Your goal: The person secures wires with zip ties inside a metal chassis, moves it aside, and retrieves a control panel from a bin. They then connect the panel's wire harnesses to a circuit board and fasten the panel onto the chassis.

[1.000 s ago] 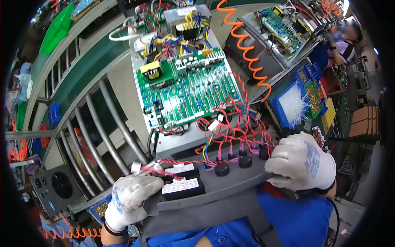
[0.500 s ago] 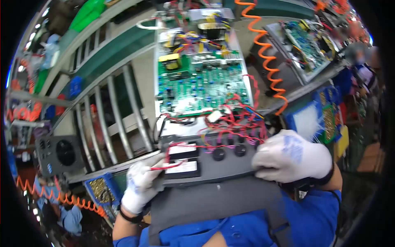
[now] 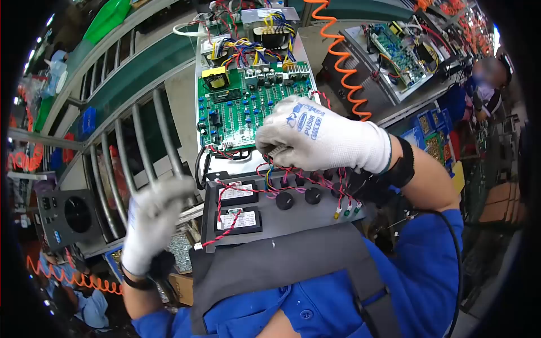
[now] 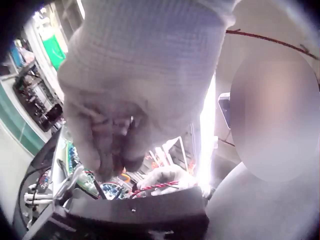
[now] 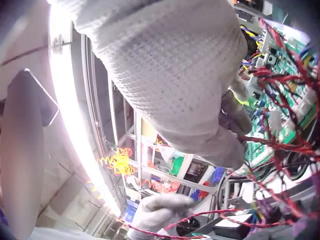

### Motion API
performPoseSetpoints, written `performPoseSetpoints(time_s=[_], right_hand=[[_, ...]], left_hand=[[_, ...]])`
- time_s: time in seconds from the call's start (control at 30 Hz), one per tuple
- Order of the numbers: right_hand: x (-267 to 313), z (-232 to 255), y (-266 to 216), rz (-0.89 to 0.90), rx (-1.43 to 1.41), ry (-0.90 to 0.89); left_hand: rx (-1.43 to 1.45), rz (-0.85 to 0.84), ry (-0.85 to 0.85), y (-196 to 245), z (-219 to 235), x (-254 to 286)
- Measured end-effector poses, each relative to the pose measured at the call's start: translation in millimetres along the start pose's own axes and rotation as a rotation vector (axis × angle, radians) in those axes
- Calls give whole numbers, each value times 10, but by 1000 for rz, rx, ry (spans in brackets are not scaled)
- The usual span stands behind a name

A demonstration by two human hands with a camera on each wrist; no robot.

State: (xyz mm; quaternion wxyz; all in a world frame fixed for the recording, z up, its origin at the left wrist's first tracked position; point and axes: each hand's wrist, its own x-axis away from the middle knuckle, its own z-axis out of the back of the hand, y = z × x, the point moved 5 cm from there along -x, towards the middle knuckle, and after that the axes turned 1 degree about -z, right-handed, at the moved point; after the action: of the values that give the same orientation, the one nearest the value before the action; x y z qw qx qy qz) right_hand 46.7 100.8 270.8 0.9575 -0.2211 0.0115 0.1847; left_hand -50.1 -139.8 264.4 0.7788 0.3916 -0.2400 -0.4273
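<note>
A dark grey panel (image 3: pixel 293 217) lies in front of the person, bearing two black modules with white labels (image 3: pixel 239 218) and round black knobs (image 3: pixel 284 200). Beyond it, a green circuit board (image 3: pixel 242 115) sits on a metal chassis. The gloved right hand (image 3: pixel 307 132) is over the board's near edge, fingers curled, pinching a wire connector mostly hidden by the fingers. Coloured wires (image 3: pixel 269 179) run from the panel up to that hand. Off the panel's left side, the gloved left hand (image 3: pixel 155 217) is blurred and holds nothing visible. A twisted red wire (image 3: pixel 225 234) hangs loose over the lower module.
Metal rollers (image 3: pixel 141 143) run along the left. A black unit with a fan (image 3: pixel 73 217) stands at far left. Another chassis with a board (image 3: pixel 403 59) is at the right, near an orange coiled hose (image 3: pixel 344 67). Blue parts bins (image 3: pixel 431 132) stand right; another person (image 3: pixel 490 84) is behind.
My right hand has left the panel's right end and moved up and left to the board's near edge. The left hand has let go of the red wire and moved left off the panel.
</note>
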Motion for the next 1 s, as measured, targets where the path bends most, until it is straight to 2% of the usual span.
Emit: performPoseSetpoints(time_s=[0.03, 0.07, 0.1, 0.13, 0.17, 0.23, 0.3, 0.33, 0.37, 0.47, 0.53, 0.6, 0.67, 0.73, 0.8, 0.83, 0.9, 0.97, 1.0], right_hand=[[-33, 19, -45, -6, -66, 37], [-64, -21, -70, -81, -164, -51], [-48, -59, -78, -80, -160, -60], [-17, -93, -13, -150, -252, -45], [20, -89, 47, -221, -340, -26], [184, 77, 25, -236, -327, 14], [419, 273, 11, -168, -231, 195], [505, 344, 22, -237, -179, 215], [540, 369, 1, -247, -182, 214], [564, 267, -88, -322, -70, 133], [519, 150, -147, -331, -7, 13], [516, 89, -162, -357, 76, -101], [509, 96, -172, -374, 53, -94], [473, 103, -211, -380, 35, -96], [388, 86, -332, -278, 321, -141], [353, 37, -331, -274, 322, -142], [283, -22, -351, -161, 587, -30], [262, -1, -326, -159, 583, -49], [265, -37, -293, -174, 596, -183]], left_hand=[[67, 39, 32, 97, 55, -192], [226, 57, 77, 116, 13, -400], [142, 28, -39, 191, -36, -621], [58, -73, -146, 167, -162, -813], [-24, 83, -325, 246, -296, -931], [-59, 112, -593, 218, -613, -1094], [-147, 160, -668, 245, -797, -1134], [-139, 182, -743, 248, -878, -1140], [-57, 274, -777, 240, -935, -1124], [52, 238, -775, 133, -1074, -1135], [360, 331, -747, 117, -1055, -1129], [362, 359, -704, 62, -1013, -1056], [338, 422, -630, 52, -957, -1024], [334, 410, -649, 63, -956, -1028], [286, 346, -644, 93, -963, -1037], [287, 348, -640, 120, -975, -1049], [192, 333, -675, 182, -997, -1086], [141, 305, -686, 185, -1042, -1110], [82, 248, -700, 207, -1057, -1122]])
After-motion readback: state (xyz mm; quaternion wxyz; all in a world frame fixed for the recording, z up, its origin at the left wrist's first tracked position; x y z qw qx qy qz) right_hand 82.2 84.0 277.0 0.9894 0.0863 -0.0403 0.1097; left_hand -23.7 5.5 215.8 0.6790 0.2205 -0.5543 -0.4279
